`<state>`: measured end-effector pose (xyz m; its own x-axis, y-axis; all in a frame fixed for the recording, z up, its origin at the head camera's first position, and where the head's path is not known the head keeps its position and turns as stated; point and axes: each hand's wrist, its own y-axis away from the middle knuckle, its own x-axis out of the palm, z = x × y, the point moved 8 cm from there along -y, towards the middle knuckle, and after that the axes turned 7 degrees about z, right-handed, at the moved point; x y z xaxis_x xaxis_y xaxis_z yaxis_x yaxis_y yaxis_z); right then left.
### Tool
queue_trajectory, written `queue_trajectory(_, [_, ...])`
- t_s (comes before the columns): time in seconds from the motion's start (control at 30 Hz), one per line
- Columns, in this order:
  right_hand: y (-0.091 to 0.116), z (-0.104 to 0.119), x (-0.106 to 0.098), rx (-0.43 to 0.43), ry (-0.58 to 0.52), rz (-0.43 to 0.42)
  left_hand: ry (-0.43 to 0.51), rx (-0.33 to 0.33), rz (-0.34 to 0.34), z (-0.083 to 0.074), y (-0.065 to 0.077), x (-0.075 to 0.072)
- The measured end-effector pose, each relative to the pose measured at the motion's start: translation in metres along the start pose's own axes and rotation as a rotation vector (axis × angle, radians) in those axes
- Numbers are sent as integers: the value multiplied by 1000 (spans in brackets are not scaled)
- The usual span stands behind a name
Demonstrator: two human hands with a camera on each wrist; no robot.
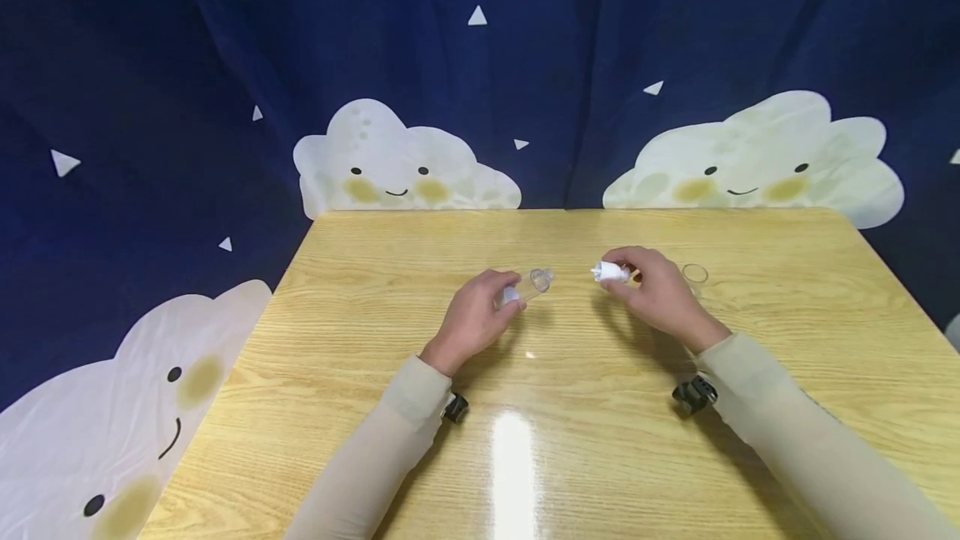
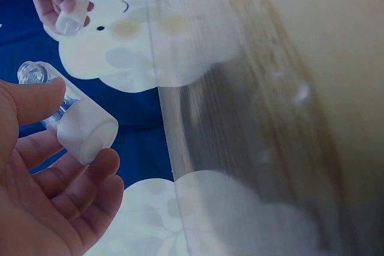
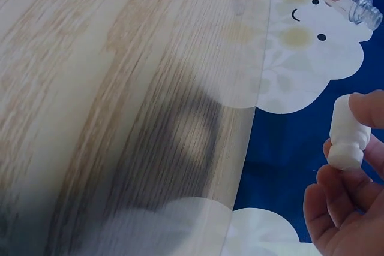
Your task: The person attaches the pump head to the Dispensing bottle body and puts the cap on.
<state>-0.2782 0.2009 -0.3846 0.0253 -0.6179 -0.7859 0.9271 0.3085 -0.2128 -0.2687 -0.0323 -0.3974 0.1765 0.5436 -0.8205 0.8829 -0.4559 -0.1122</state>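
Over the middle of the table, my left hand (image 1: 474,317) grips a small clear bottle (image 1: 534,285) between thumb and fingers. Its threaded, uncapped neck (image 2: 35,74) points away from the palm, towards the right hand. White material covers the bottle's lower end (image 2: 87,130). Across a short gap, my right hand (image 1: 658,292) pinches a white cylindrical piece (image 3: 350,131), with one end aimed at the bottle. That piece has a narrower, rounded section at the end near my fingers. Bottle and white piece are apart, both held above the wood.
A clear round object (image 1: 695,273), seen mostly as a thin outline, lies on the wooden table (image 1: 360,273) just right of my right hand. Behind the table's far edge hangs a dark blue curtain (image 1: 420,57) with smiling clouds. Small black cameras are strapped at both wrists.
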Motion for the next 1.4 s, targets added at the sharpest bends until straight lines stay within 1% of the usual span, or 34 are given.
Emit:
queue_trajectory(0.17, [2,6,0,-7,2,-8,1,-7,6,0,1,-1])
queue_trajectory(0.37, [4,17,0,-72,9,-30,-2,7,-1,-2,0,-1])
queue_trajectory(0.47, [4,19,-1,-90,10,-45,-5,14,-2,-3,-2,0])
queue_trajectory(0.67, [6,20,-1,-91,8,-59,-21,13,-1,-3,-3,2])
queue_trajectory(0.87, [8,21,-1,-90,-5,-76,-10,33,-1,-6,-4,3])
queue_trajectory(1.17, [10,24,-5,-96,-8,-93,-17,37,10,-9,-7,6])
queue_trajectory(1.4, [11,26,-5,-120,-19,-109,-18,36,10,-10,-7,9])
